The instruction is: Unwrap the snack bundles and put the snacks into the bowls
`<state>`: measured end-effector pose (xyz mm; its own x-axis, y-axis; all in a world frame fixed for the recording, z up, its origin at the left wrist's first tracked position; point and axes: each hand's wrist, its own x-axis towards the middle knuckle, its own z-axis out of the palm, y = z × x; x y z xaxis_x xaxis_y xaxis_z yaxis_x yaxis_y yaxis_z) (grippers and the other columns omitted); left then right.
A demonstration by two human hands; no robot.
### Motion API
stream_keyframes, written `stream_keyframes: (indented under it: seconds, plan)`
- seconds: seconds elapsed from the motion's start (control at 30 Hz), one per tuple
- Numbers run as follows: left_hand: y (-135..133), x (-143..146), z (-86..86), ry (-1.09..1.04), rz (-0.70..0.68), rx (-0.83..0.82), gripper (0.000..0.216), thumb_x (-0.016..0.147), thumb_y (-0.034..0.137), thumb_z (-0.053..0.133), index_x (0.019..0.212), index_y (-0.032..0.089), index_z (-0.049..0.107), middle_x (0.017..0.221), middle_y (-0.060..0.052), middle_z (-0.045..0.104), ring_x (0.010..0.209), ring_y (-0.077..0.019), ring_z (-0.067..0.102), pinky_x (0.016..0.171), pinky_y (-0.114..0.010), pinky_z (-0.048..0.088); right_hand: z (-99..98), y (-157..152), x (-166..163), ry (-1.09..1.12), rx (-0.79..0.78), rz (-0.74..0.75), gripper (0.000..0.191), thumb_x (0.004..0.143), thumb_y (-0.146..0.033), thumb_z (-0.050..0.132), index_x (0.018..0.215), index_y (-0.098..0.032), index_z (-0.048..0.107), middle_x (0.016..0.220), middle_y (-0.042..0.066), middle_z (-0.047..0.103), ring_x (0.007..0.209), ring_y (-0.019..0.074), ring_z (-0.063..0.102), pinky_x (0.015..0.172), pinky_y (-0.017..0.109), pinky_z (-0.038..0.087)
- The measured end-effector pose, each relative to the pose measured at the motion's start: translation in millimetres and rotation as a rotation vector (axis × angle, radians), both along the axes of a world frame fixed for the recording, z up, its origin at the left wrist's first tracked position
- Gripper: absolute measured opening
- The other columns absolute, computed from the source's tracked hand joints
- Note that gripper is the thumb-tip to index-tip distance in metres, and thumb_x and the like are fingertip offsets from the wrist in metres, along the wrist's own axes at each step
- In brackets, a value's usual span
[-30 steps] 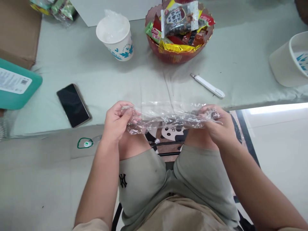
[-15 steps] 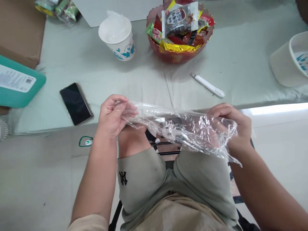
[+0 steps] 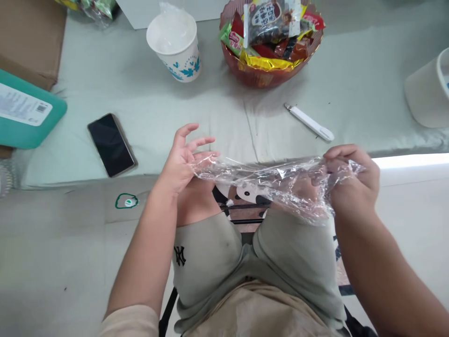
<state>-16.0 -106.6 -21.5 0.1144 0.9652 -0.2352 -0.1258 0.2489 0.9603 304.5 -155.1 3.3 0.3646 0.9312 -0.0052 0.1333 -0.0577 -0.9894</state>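
Observation:
A clear, crinkled plastic bag [image 3: 280, 180] is stretched sideways between my hands, above my knees at the table's front edge. My left hand [image 3: 184, 161] holds its left end low in the hand, while the upper fingers stand apart and curved. Part of the film lies over the lower fingers. My right hand [image 3: 354, 180] grips the other end, thumb and fingers closed on bunched film. Beyond the bag a white utility knife [image 3: 309, 122] lies on the table. Left of my left hand lies a black phone [image 3: 112, 145].
The table has a pale green cloth [image 3: 224, 112]. A paper cup [image 3: 182, 61] with plastic inside and a red bowl [image 3: 259, 79] of wrapped snacks stand at the back. At right is a white container [image 3: 424, 100]; at left, a green box [image 3: 28, 112] and cardboard box [image 3: 31, 42].
My left hand has shifted right and its upper fingers have spread. My right hand has moved slightly right and up, gathering the bag's loose end. The bag is bunched narrower.

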Motion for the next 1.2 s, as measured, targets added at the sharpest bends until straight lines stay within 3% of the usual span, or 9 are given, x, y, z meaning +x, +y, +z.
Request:
stream_keyframes:
  seconds: [0.2,0.3,0.37,0.53,0.73,0.83,0.93,1.1,1.2]
  plan:
    - [-8,-1,4.8,-0.19,-0.128,-0.046,0.068,0.06,0.061,0.092,0.113,0.032,0.059,0.128,-0.006,0.069,0.097,-0.0257,0.078,0.077,-0.039,0.068,-1.3,6,-8,0.149,-0.144,-0.101,0.014,0.067,-0.017,0.067,0.078,-0.022,0.06,0.054,-0.004,0.051,0.043,0.01,0.041,0.041,0.024,0.027]
    - [-9,1,9.6,-0.243,-0.101,-0.103,0.072,0.072,0.083,0.069,0.12,0.031,0.054,0.122,-0.008,0.07,0.093,-0.0277,0.078,0.07,-0.044,0.067,-2.4,6,-8,0.222,-0.187,-0.106,0.021,0.067,-0.02,0.072,0.083,-0.023,0.059,0.051,-0.004,0.052,0.039,0.0112,0.042,0.037,0.024,0.028]
    - [-11,3,11.7,-0.218,-0.037,-0.138,0.073,0.074,0.085,0.063,0.12,0.03,0.049,0.119,-0.011,0.071,0.089,-0.0275,0.078,0.067,-0.043,0.066,-2.4,6,-8,0.232,-0.197,-0.114,0.024,0.067,-0.02,0.074,0.085,-0.023,0.059,0.051,-0.005,0.053,0.039,0.0118,0.045,0.037,0.024,0.031]
    - [-27,14,9.9,-0.248,0.04,-0.196,0.08,0.059,0.08,0.08,0.103,0.029,0.037,0.127,-0.011,0.068,0.093,-0.0264,0.078,0.071,-0.038,0.067,-1.0,8,-10,0.229,-0.181,-0.143,0.024,0.066,-0.018,0.072,0.086,-0.022,0.058,0.052,-0.005,0.054,0.04,0.0103,0.045,0.038,0.023,0.03]
    - [-50,24,1.2,-0.105,-0.033,-0.228,0.083,0.069,0.044,0.092,0.124,0.038,0.03,0.139,-0.007,0.06,0.087,-0.015,0.078,0.079,-0.03,0.067,-2.6,10,-15,0.249,-0.152,-0.131,0.021,0.066,-0.022,0.072,0.081,-0.023,0.058,0.049,-0.005,0.052,0.039,0.0121,0.045,0.037,0.024,0.03]
    - [-57,20,-6.3,-0.04,-0.015,-0.052,0.076,0.068,0.037,0.094,0.121,0.038,0.04,0.162,-0.007,0.038,0.098,-0.0153,0.076,0.081,-0.028,0.067,-3.5,11,-14,0.252,-0.141,-0.144,0.021,0.068,-0.024,0.073,0.083,-0.023,0.058,0.049,-0.005,0.05,0.038,0.0122,0.045,0.037,0.025,0.03]
    - [-65,16,-14.5,0.022,-0.055,0.073,0.056,0.065,0.032,0.094,0.108,0.029,0.058,0.174,-0.006,0.015,0.105,-0.0196,0.075,0.076,-0.028,0.068,-2.0,12,-12,0.272,-0.116,-0.157,0.024,0.062,-0.025,0.074,0.081,-0.023,0.059,0.051,-0.005,0.051,0.04,0.0095,0.042,0.04,0.025,0.031]
    - [-76,21,-20.5,0.161,-0.125,0.102,0.018,0.076,0.027,0.082,0.09,0.018,0.075,0.173,-0.013,0.021,0.083,-0.0122,0.076,0.073,-0.028,0.067,1.9,14,-14,0.347,-0.133,-0.228,0.027,0.052,-0.023,0.073,0.076,-0.022,0.062,0.051,-0.006,0.052,0.042,0.0088,0.042,0.041,0.025,0.032]
    - [-70,25,-17.8,0.184,-0.071,0.148,0.019,0.083,0.024,0.075,0.102,0.023,0.074,0.171,-0.012,0.028,0.08,-0.0107,0.075,0.068,-0.026,0.065,1.0,14,-13,0.38,-0.153,-0.223,0.028,0.053,-0.023,0.075,0.077,-0.022,0.062,0.049,-0.006,0.05,0.042,0.0097,0.041,0.045,0.029,0.041]
